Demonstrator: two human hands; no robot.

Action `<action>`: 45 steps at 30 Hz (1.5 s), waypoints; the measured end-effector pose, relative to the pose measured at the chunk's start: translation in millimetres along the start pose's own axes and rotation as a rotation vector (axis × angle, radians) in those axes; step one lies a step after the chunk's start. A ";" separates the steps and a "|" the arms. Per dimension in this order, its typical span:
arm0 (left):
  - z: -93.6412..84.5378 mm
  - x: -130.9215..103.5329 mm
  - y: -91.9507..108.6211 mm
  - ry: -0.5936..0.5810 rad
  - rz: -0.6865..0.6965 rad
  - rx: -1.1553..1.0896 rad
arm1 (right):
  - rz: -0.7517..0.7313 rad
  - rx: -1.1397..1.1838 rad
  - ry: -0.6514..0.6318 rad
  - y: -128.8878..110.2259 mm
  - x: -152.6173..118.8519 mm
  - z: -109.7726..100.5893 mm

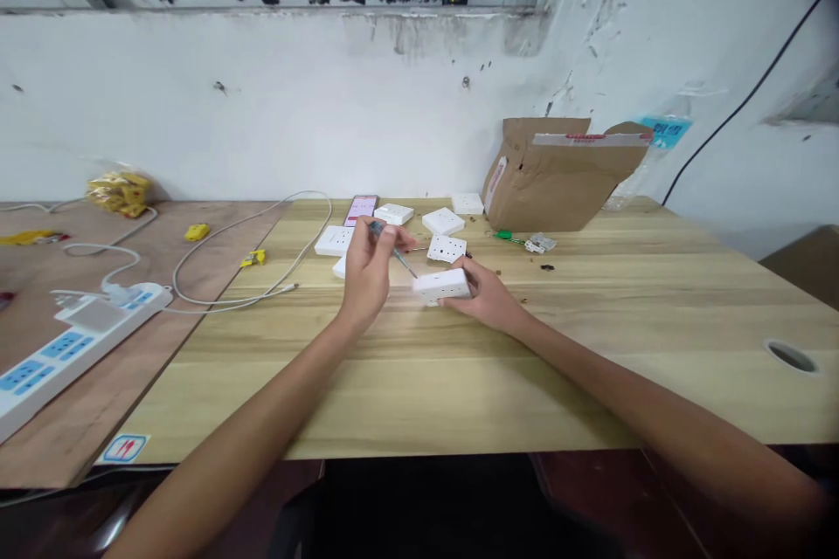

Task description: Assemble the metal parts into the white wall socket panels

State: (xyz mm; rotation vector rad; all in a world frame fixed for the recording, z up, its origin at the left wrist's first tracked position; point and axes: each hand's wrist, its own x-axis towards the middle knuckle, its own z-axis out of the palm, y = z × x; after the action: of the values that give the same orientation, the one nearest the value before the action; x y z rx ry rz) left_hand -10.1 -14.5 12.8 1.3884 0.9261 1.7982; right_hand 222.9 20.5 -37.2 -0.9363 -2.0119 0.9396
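Observation:
My left hand (368, 266) is closed round the handle of a screwdriver (405, 262), its thin shaft slanting down to the right. The tip meets or nearly meets the left end of a white plastic box (441, 284), which looks like a socket housing. Gripping that box at its right end is my right hand (483, 295), with the box raised on its side above the table. Just behind it lies a white plate with dark holes (447, 248). More white housings, one of them a flat square (444, 221), lie further back.
A phone (361, 209) lies behind my left hand. Brown paper bag (567, 179) stands at the back right, with a green-handled tool (508, 236) in front. On the left are a white cable (253, 301), a power strip (72, 349) and yellow pieces (197, 232). The table has a round hole (791, 356).

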 end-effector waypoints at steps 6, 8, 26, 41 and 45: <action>17.0 -2.2 17.1 -0.121 -0.120 -0.225 | -0.083 -0.006 -0.123 -8.2 -1.9 10.3; 26.8 -6.4 18.1 -0.167 -0.168 -0.260 | -0.088 0.020 -0.153 -13.4 -2.7 14.8; 48.5 18.0 5.1 -0.141 -0.332 -0.450 | 0.075 0.424 -0.315 3.4 -8.6 28.5; 39.6 26.4 9.0 -0.497 -0.539 -0.523 | -0.036 0.097 -0.225 -12.6 -11.5 36.2; 42.5 21.5 12.6 -0.497 -0.539 -0.490 | -0.037 0.088 -0.234 -13.4 -11.0 36.0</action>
State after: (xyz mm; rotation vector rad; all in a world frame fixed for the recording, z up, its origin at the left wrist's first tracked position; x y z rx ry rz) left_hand 25.9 2.7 41.8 1.0594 0.4807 1.0970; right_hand 194.5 -6.1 -46.6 -0.7681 -2.1540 1.1520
